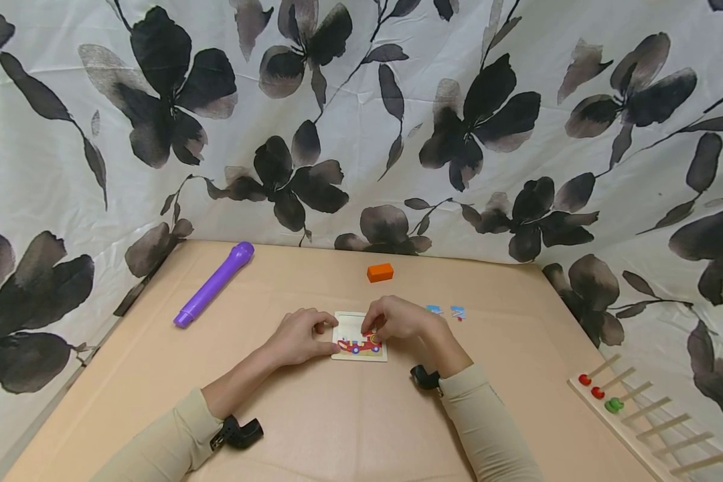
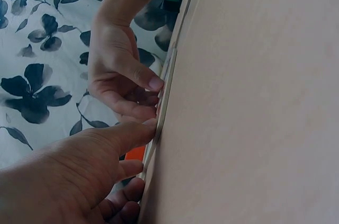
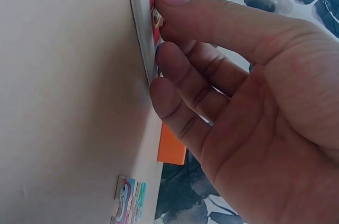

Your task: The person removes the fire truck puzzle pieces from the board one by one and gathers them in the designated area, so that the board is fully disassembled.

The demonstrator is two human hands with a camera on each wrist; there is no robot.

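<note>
A small jigsaw puzzle board (image 1: 361, 357) with a pale frame lies on the table, showing a red vehicle picture in its lower part. My left hand (image 1: 304, 337) holds the board's left edge, thumb low and index finger higher up. In the left wrist view, the left hand (image 2: 69, 166) has its fingertips along that edge. Over the board's right side, my right hand (image 1: 397, 318) pinches a puzzle piece (image 1: 370, 333), mostly covered by the fingers. The right wrist view shows the right hand (image 3: 222, 65) with thumb and index finger on this red piece (image 3: 157, 17).
Blue puzzle pieces (image 1: 458, 312) lie right of the board. An orange block (image 1: 380, 272) sits behind it, and a purple tube (image 1: 213, 285) lies at the back left. A wooden peg rack (image 1: 614, 420) with red and green beads stands at the right edge. Floral cloth (image 1: 361, 134) hangs behind.
</note>
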